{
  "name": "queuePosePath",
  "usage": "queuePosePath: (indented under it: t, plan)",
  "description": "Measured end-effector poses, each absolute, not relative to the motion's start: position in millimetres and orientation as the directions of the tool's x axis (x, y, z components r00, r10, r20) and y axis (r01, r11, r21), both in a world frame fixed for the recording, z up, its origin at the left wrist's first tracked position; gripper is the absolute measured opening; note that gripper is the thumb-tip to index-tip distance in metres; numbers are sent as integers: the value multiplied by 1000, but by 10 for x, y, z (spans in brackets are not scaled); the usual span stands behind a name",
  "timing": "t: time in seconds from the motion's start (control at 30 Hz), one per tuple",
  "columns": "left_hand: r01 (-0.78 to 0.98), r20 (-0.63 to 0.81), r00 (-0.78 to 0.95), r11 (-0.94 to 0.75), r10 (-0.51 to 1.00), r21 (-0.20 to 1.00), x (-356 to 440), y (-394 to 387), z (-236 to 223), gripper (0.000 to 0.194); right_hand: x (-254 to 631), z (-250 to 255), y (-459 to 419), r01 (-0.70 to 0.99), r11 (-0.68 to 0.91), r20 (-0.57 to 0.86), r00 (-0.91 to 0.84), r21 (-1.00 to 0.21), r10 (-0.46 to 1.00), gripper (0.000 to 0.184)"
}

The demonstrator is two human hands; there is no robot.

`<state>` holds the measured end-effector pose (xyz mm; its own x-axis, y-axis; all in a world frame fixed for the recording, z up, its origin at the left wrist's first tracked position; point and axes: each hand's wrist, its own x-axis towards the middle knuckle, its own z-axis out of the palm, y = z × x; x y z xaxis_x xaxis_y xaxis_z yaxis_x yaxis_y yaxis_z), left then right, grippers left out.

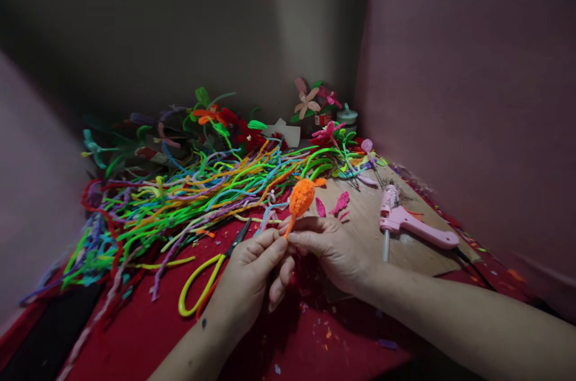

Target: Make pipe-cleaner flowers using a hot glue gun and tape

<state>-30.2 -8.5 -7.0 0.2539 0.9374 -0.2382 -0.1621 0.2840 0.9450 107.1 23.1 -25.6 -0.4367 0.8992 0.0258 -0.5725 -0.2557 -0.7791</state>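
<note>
An orange pipe-cleaner petal (pixel 302 198), a rounded loop narrowing to a twisted stem, stands upright above my fingertips. My left hand (pixel 261 261) pinches the lower end of its stem between thumb and forefinger. From the other side my right hand (pixel 330 249) also pinches that stem, its thumb touching near the left fingertips. Scissors with yellow handles (pixel 198 285) lie just left of my left hand, partly hidden by it. Close beyond my right hand, small pink pipe-cleaner petals (pixel 341 203) rest on a brown board (pixel 423 261).
A pink glue gun (pixel 405 222) stands on the board at right, its cord trailing right. A heap of colourful pipe cleaners (pixel 193 201) covers the left and back of the red cloth (pixel 171 345). Finished pipe-cleaner flowers (pixel 307 102) and a lidded jar (pixel 347 117) stand by the wall.
</note>
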Motion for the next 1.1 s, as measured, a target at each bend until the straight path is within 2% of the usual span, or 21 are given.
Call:
queuePosePath:
  t: [0.17,0.37,0.5,0.63,0.83,0.9,0.97,1.03,1.1]
  plan:
    - [-84,-204,191,223,960,971,-302,-73,-96,26,1073,-277,234,-549,-304,41,-527,-779,849,8]
    - [-139,-219,121,235,968,962,-308,-66,-125,25,1064,-280,234,-553,-298,24,-501,-778,865,9]
    - [-243,-307,216,356,927,902,-325,-72,-99,23,1067,-277,240,-538,-233,33,-439,-810,898,8]
    - [-305,-350,308,441,884,844,-368,-58,-83,22,1082,-265,239,-518,-245,18,-451,-819,892,6]
    - [-266,-365,405,490,838,830,-391,-32,-65,26,1087,-292,233,-541,-243,36,-453,-805,891,11]
    - [-186,-342,338,418,877,889,-361,-51,-54,27,1079,-300,235,-546,-263,10,-446,-795,895,10]
    - [-29,-253,201,264,947,964,-325,-82,-61,24,1070,-297,235,-554,-294,-32,-433,-779,901,12]
    - [195,-56,68,42,996,980,-301,-115,-95,19,1060,-287,231,-567,-311,-71,-405,-763,912,14]
    - [436,187,8,-171,982,883,-299,-139,-147,17,1053,-277,224,-577,-318,-94,-384,-753,919,15]
